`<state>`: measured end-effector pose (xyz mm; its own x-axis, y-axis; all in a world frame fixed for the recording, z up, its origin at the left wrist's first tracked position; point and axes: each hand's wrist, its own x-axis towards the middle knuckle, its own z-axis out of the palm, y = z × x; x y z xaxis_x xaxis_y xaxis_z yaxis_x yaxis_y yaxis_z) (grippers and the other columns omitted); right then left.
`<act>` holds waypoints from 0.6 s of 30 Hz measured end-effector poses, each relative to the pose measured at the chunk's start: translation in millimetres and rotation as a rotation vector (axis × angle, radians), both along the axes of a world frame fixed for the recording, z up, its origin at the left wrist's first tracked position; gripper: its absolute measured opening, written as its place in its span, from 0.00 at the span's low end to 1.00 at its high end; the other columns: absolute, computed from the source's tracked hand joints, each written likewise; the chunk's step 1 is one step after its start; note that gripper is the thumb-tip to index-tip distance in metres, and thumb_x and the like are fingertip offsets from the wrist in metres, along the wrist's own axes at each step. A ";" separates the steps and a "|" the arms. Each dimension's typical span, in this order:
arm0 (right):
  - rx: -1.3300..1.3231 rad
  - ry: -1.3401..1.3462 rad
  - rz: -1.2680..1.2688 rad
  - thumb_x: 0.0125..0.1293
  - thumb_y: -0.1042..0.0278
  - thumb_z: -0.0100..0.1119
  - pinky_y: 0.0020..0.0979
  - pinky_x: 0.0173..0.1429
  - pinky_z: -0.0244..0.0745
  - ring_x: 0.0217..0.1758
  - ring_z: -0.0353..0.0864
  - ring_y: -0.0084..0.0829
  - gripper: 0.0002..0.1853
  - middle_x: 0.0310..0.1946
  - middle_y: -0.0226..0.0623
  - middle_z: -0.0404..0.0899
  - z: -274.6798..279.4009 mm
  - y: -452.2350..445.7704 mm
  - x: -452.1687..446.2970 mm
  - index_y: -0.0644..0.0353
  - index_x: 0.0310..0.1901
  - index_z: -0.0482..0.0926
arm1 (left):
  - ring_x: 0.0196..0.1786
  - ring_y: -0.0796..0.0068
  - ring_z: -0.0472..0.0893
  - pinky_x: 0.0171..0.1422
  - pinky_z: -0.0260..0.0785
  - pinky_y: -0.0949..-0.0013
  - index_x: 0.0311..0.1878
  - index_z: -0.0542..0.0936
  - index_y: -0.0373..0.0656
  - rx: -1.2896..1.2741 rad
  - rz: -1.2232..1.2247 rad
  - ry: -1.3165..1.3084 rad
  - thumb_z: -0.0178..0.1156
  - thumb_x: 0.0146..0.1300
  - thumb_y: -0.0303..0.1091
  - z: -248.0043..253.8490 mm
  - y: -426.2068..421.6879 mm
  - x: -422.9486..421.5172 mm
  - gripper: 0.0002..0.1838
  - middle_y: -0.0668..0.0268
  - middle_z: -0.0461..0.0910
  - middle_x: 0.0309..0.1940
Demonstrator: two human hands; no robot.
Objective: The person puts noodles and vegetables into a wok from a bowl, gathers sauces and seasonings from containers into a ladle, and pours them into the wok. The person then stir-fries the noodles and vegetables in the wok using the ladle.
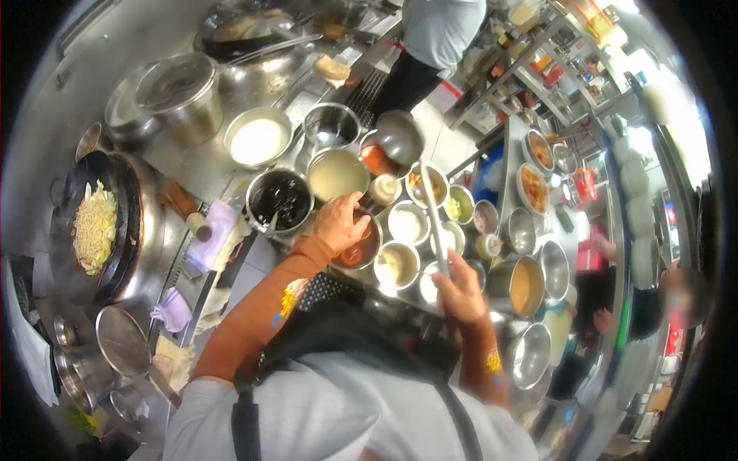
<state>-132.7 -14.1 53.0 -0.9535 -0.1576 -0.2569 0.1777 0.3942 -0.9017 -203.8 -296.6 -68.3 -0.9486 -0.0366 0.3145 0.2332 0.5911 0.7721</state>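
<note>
My right hand [461,290] is closed around the long handle of a metal ladle [399,138]. The ladle's dark round bowl is raised at the far end, over a container of red food [377,160]. My left hand [338,223] hovers at the rim of a pot of red-brown sauce [360,247], its thumb and fingers apart; whether it touches the rim I cannot tell. Around it stand a pot of dark liquid [280,201], a pot of pale broth [337,175], a squeeze bottle [383,190] and a container of white seasoning [407,223].
At left, noodles with cabbage [95,230] lie in a black wok [61,223], beside a bamboo brush [184,211] and a cloth [215,234]. A mesh strainer [123,342] sits lower left. Another person [442,38] stands at the far side. Food bowls [533,188] line the right counter.
</note>
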 end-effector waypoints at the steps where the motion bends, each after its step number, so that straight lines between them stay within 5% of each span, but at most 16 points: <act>1: 0.104 -0.045 0.081 0.67 0.72 0.62 0.25 0.26 0.73 0.22 0.75 0.20 0.33 0.29 0.32 0.80 8.3 6.7 -16.6 0.67 0.73 0.64 | 0.56 0.48 0.79 0.65 0.67 0.51 0.67 0.69 0.36 -0.099 0.037 0.003 0.71 0.55 0.49 -23.9 15.5 -26.0 0.40 0.50 0.81 0.54; 5: 0.155 -0.099 0.184 0.66 0.73 0.60 0.27 0.24 0.72 0.20 0.75 0.20 0.36 0.26 0.34 0.78 17.8 14.9 -60.5 0.70 0.74 0.60 | 0.63 0.44 0.72 0.67 0.63 0.46 0.74 0.60 0.38 -0.281 0.189 -0.199 0.75 0.48 0.55 -29.4 56.3 -62.2 0.54 0.48 0.76 0.62; 7: 0.204 -0.003 0.275 0.66 0.72 0.60 0.28 0.25 0.73 0.21 0.76 0.22 0.36 0.29 0.37 0.79 11.1 26.1 -76.8 0.71 0.74 0.59 | 0.66 0.45 0.70 0.70 0.59 0.44 0.73 0.62 0.41 -0.264 0.232 -0.223 0.76 0.47 0.55 -32.2 69.7 -65.1 0.54 0.51 0.75 0.63; 13: -0.076 -0.360 0.184 0.66 0.74 0.59 0.28 0.22 0.70 0.22 0.75 0.23 0.35 0.28 0.34 0.76 2.0 48.1 -101.9 0.71 0.73 0.60 | 0.69 0.52 0.68 0.70 0.56 0.44 0.67 0.68 0.44 -0.301 0.295 -0.065 0.76 0.46 0.53 -49.1 88.2 -73.5 0.47 0.58 0.76 0.61; 17: -0.360 -0.504 0.020 0.67 0.73 0.59 0.27 0.19 0.68 0.19 0.72 0.21 0.32 0.28 0.32 0.77 20.8 59.5 -94.5 0.66 0.73 0.63 | 0.61 0.51 0.77 0.65 0.62 0.47 0.62 0.71 0.43 -0.159 0.278 -0.064 0.77 0.45 0.50 -32.8 96.1 -68.9 0.42 0.55 0.79 0.55; 18: -0.441 -0.535 -0.021 0.68 0.73 0.60 0.27 0.19 0.67 0.18 0.71 0.21 0.32 0.28 0.32 0.77 25.1 64.3 -92.8 0.64 0.72 0.64 | 0.54 0.50 0.82 0.60 0.71 0.50 0.62 0.70 0.42 -0.126 0.299 0.074 0.79 0.45 0.46 -28.8 95.0 -66.4 0.42 0.53 0.82 0.51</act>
<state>-225.5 50.1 78.1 -0.7177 -0.3385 -0.6086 0.6462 0.0023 -0.7632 -270.2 -201.7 -97.1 -0.8761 -0.2660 0.4022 0.0883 0.7315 0.6761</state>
